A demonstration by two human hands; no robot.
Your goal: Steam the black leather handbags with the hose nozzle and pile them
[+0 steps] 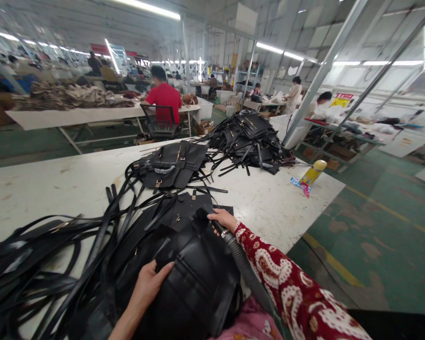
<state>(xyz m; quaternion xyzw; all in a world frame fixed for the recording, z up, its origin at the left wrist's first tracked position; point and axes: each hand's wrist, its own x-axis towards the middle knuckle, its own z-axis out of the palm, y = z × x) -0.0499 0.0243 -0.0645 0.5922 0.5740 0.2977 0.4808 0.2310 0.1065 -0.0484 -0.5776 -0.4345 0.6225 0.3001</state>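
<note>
A black leather bag (198,283) lies in front of me at the near edge of the white table (56,184). My left hand (149,284) grips its left side, with the thumb on top of the leather. My right hand (224,219), in a red patterned sleeve, is closed on a dark hose-like tool (246,271) at the bag's top edge. Long black straps (38,264) spread out to the left of the bag.
Two more piles of black bag pieces (173,165) (250,137) lie farther along the table. A yellow can (313,172) lies near the table's right corner. Other people work at tables (74,115) behind, one in a red shirt (165,101). Green floor lies to the right.
</note>
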